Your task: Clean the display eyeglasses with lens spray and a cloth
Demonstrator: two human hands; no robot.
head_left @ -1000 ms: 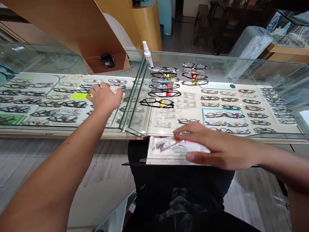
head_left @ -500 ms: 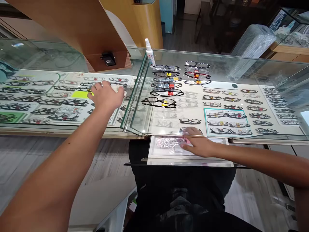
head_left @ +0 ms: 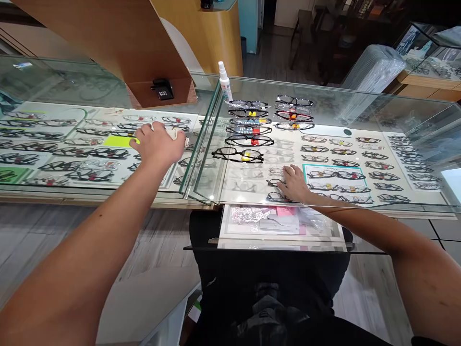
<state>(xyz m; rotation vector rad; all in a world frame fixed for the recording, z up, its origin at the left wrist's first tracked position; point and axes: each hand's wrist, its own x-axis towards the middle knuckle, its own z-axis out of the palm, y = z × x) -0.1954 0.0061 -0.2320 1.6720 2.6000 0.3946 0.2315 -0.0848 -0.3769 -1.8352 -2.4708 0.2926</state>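
Observation:
My left hand rests over the glass top of the left case, fingers spread and curled. A crumpled white cloth is tucked between its thumb and palm. Inside the right case, my right hand reaches low among the display eyeglasses. Its fingers stretch forward beside a dark pair of eyeglasses; whether they touch it I cannot tell. Another dark pair of eyeglasses lies just nearer to me. On the glass top stand two columns of eyeglasses, the nearest a black-framed pair.
A white spray bottle stands at the seam between the cases. A pulled-out drawer with plastic-wrapped items sits above my lap. Behind the left case rises a brown panel with a small black box. Several eyeglasses fill both cases.
My right hand has moved from above the drawer forward into the right case, among the eyeglasses. My left hand stays in place with the cloth. The view has shifted slightly.

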